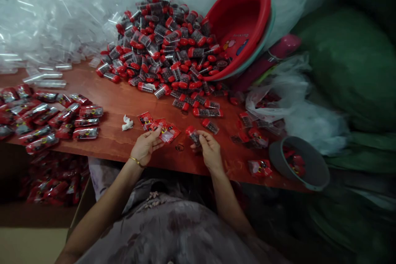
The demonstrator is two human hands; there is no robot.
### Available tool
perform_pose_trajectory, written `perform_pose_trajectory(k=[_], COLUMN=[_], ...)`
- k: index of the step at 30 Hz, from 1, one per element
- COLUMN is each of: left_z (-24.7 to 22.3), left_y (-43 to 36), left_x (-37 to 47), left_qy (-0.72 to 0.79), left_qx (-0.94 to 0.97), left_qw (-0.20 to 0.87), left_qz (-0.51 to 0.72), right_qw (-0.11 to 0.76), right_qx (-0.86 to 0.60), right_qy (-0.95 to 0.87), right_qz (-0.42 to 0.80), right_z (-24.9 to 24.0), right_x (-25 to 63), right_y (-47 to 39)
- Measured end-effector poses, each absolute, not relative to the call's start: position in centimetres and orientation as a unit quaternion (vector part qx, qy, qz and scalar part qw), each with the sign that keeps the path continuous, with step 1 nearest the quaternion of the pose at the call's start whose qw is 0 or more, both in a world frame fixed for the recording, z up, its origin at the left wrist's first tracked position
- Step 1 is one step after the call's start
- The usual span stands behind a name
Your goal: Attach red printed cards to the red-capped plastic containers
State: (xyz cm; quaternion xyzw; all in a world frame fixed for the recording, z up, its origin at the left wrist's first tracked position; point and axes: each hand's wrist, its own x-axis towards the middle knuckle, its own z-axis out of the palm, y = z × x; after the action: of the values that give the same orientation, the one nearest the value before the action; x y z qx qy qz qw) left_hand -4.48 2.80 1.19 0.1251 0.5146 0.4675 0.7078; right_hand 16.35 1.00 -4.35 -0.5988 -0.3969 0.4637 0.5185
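Note:
Near the front edge of the table, my left hand (147,145) pinches the edge of a red printed plastic wrapper (168,133) between thumb and fingers. Another red printed wrapper (144,119) lies just beyond it. My right hand (210,148) is closed around a small clear bottle with a red cap (192,133), dark inside, its capped end tilted away from me. A similar red-capped bottle (210,126) lies just past my right hand. Between the hands, a small dark ring (180,147) lies on the tabletop.
A large heap of red-capped bottles (167,45) fills the back, against a tipped red basin (262,4). Wrapped bottles (86,122) lie at left, some in a box below. Clear tubes (49,76) lie behind them. A grey bowl (315,169) stands at the right edge.

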Motion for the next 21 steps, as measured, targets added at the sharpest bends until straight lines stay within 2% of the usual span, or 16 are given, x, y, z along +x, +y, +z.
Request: perform_pose_trajectory(k=[5, 10, 14, 18, 21], left_z=[0.9, 0.6, 0.6, 0.8, 1.1], left_y=[2.8, 2.7, 2.7, 2.6, 2.6], left_x=[-4.4, -4.4, -4.4, -4.2, -4.1], left_qy=[0.510, 0.511, 0.497, 0.486, 0.485], left_qx=[0.121, 0.118, 0.114, 0.101, 0.094], left_qw=[0.718, 0.721, 0.736, 0.757, 0.763], left_qz=[0.458, 0.454, 0.444, 0.425, 0.416], right_qw=[0.520, 0.495, 0.443, 0.445, 0.469], right_qx=[-0.510, -0.482, -0.463, -0.451, -0.455], right_qy=[-0.275, -0.272, -0.318, -0.408, -0.524], right_qz=[0.628, 0.670, 0.699, 0.658, 0.546], right_z=[-3.9, -3.5, -2.9, -2.5, -2.2], right_x=[16.4, 16.9, 16.6, 15.6, 15.1], right_y=[0.4, 0.1, -0.6, -1.6, -2.2])
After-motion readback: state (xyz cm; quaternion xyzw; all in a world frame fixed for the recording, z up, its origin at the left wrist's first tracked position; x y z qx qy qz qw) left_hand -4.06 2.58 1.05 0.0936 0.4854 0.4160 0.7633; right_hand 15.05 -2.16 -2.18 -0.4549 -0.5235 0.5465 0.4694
